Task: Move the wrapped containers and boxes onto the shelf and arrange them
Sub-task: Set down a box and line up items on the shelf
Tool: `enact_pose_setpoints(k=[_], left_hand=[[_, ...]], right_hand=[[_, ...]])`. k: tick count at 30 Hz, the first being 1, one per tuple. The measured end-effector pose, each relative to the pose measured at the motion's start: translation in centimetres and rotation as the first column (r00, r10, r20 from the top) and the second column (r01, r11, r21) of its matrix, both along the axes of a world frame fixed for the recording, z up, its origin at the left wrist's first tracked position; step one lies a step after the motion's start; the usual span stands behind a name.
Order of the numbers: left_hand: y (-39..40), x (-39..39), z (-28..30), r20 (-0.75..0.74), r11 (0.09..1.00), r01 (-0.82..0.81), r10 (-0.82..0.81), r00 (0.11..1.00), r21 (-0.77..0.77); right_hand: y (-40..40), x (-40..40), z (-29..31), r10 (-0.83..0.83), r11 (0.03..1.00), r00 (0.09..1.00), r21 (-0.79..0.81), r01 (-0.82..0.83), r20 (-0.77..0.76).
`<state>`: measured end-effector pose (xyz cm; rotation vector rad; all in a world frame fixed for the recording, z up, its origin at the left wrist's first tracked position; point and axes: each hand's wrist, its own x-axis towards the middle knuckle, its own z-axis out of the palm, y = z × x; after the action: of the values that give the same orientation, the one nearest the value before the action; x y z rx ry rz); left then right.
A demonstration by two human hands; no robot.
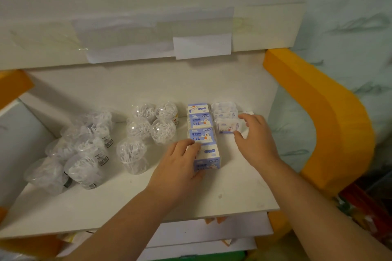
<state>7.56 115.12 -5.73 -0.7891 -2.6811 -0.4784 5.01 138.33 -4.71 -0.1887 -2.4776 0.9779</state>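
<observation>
Currently, both hands work over the white shelf (244, 193), on which all the stock lies. A column of blue-and-white boxes (200, 121) runs from the back of the shelf toward the front edge, the boxes touching end to end. The left hand (180, 162) grips the nearest box (209, 158) of that column: the fingers curl over its left side and top, and the thumb lies along its lower left edge.

Just right of the column stands a shorter column of clear wrapped packs (223, 109). The right hand (255, 133) holds the nearest clear pack (227, 126), with the thumb at its front right corner and the fingers curled over its far right end.

Left of the boxes, five wrapped round containers (139, 128) (clear domed tops, white sticks inside) stand upright in a tight group. Well to the left, a second group of wrapped cups (84, 148) lies tipped at varied angles, barcode labels showing on several.

An orange frame (331, 112) flanks the shelf on the right. Taped paper sheets (201, 46) hang from the board above.
</observation>
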Motion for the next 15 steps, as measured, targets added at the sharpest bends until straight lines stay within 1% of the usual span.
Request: enact_pose_setpoints(k=[4,8,15], left_hand=[[-1.8,1.2,2.1,-0.027,0.997,-0.063,0.064,0.998,0.040],[-5.4,2.3,4.7,-0.069,0.985,-0.174,0.175,0.982,0.020],[-14.5,6.2,9.8,-0.106,0.898,-0.440,0.436,0.894,-0.019]], right_hand=[[-1.1,2.1,2.2,0.063,0.997,0.996,-0.033,-0.066,-0.065],[-3.9,3.0,4.5,0.186,0.981,0.982,-0.043,-0.188,-0.033],[-12.6,3.7,6.7,0.337,0.938,0.939,-0.060,-0.341,-0.066]])
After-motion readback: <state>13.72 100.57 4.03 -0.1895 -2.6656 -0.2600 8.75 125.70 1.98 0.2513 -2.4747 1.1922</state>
